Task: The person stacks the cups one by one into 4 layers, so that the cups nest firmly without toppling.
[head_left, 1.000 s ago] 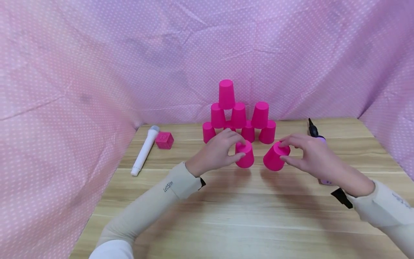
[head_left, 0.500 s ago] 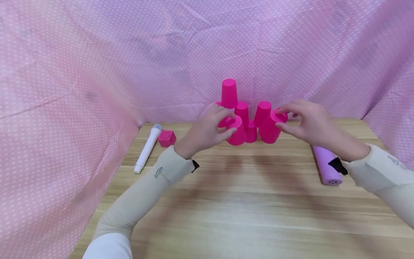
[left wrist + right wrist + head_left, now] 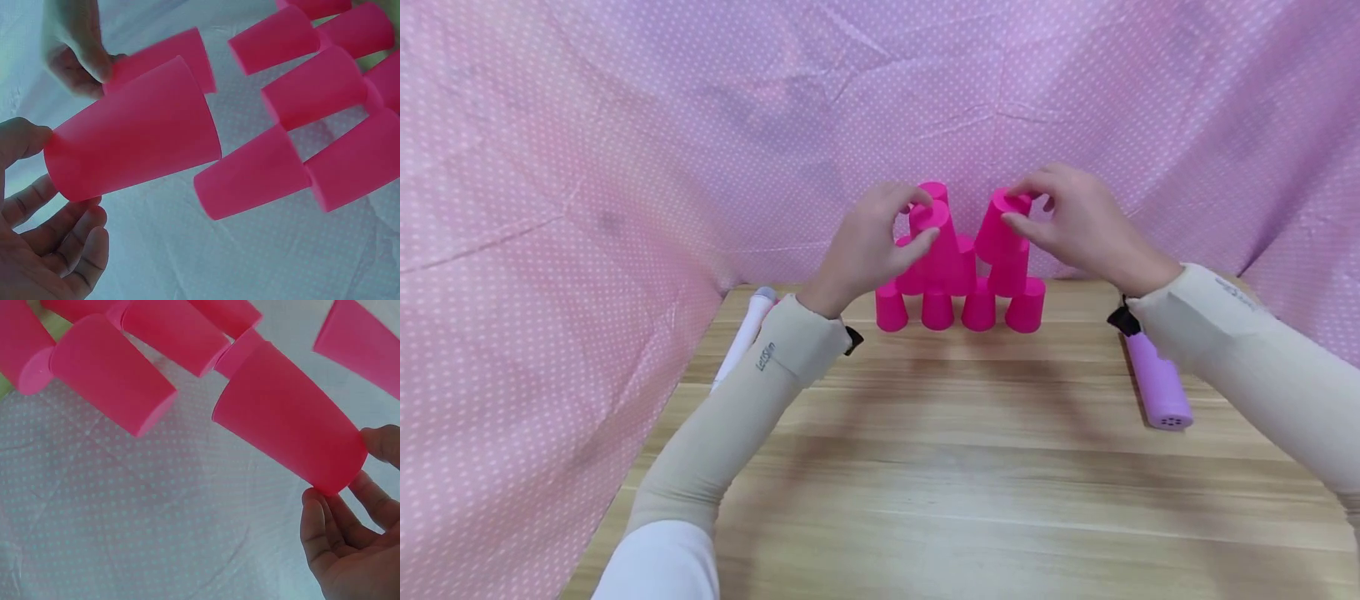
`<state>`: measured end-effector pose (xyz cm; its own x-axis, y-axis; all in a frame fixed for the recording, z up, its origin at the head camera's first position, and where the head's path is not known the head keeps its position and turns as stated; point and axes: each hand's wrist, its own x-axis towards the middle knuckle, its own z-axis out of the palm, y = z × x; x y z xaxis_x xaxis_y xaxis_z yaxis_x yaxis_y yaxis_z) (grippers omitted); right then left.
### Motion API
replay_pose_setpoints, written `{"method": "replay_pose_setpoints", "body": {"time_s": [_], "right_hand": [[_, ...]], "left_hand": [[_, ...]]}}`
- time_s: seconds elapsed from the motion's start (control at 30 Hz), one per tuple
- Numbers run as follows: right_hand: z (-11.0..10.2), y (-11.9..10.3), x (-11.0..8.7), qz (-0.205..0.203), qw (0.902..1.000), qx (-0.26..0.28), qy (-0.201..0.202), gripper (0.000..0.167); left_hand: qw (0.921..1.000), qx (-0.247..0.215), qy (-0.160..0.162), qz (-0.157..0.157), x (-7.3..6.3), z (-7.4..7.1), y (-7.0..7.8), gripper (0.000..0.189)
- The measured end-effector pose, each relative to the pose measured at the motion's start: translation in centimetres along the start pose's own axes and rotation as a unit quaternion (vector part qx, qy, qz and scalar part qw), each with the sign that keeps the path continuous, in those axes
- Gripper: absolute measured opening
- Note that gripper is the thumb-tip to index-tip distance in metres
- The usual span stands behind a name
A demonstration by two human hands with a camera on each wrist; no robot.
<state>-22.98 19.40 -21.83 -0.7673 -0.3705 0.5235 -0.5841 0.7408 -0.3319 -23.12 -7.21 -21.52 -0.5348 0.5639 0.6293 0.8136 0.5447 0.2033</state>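
My left hand (image 3: 868,237) pinches an upside-down pink cup (image 3: 937,250) by its narrow end, in front of the stack's upper cups. In the left wrist view, thumb and fingers grip that cup (image 3: 137,134) at its base. On the right, my right hand (image 3: 1078,225) holds another inverted cup (image 3: 998,229), slightly tilted, overlapping the second tier's right-hand cup (image 3: 1009,271). The right wrist view has this cup (image 3: 290,419) between thumb and fingers. Behind, inverted pink cups form a tiered stack: several in the bottom row (image 3: 891,308), three above, and one top cup (image 3: 934,190), partly hidden.
A white microphone (image 3: 747,333) lies at the left, partly covered by my sleeve, which also hides most of a pink cube. At the right lies a purple cylinder (image 3: 1157,383) with holes in its end. A dotted pink cloth (image 3: 820,125) hangs behind the wooden table (image 3: 955,500).
Both hands have lifted their cups from near the tabletop in front of the stack, up and away from me, to the height of the upper tiers. The stacked cups stay put.
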Motion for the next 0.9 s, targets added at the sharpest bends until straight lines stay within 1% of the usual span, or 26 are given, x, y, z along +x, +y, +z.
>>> {"method": "replay_pose_setpoints", "body": {"time_s": [0.1, 0.17, 0.3, 0.4, 0.53, 0.73, 0.9], "right_hand": [[0.2, 0.4, 1.2, 0.031, 0.9993, -0.003, -0.019, 0.029], [0.5, 0.7, 2.0, 0.052, 0.9980, -0.005, -0.035, 0.030], [1.1, 1.3, 3.1, 0.086, 0.9947, 0.002, -0.057, 0.033], [1.5, 1.5, 3.7, 0.098, 0.9931, 0.007, -0.063, 0.034], [1.9, 1.7, 4.3, 0.104, 0.9920, 0.002, -0.071, 0.034], [2.4, 2.1, 4.9, 0.111, 0.9913, 0.006, -0.071, 0.035], [2.7, 2.2, 5.2, 0.123, 0.9890, 0.008, -0.082, 0.037]], "left_hand": [[0.9999, 0.001, 0.012, 0.002, 0.6, -0.4, 0.0, 0.031], [0.9998, 0.000, 0.019, -0.003, 0.8, -0.6, 0.0, 0.033], [0.9994, -0.008, 0.021, -0.027, 0.8, -0.7, -0.2, 0.034], [0.9990, -0.012, 0.023, -0.037, 0.8, -0.7, -0.4, 0.033], [0.9986, -0.015, 0.033, -0.039, 0.6, -0.9, -0.7, 0.032], [0.9981, -0.025, 0.044, -0.034, 0.3, -1.0, -1.0, 0.031], [0.9977, -0.032, 0.049, -0.034, 0.1, -0.9, -1.3, 0.029]]}}
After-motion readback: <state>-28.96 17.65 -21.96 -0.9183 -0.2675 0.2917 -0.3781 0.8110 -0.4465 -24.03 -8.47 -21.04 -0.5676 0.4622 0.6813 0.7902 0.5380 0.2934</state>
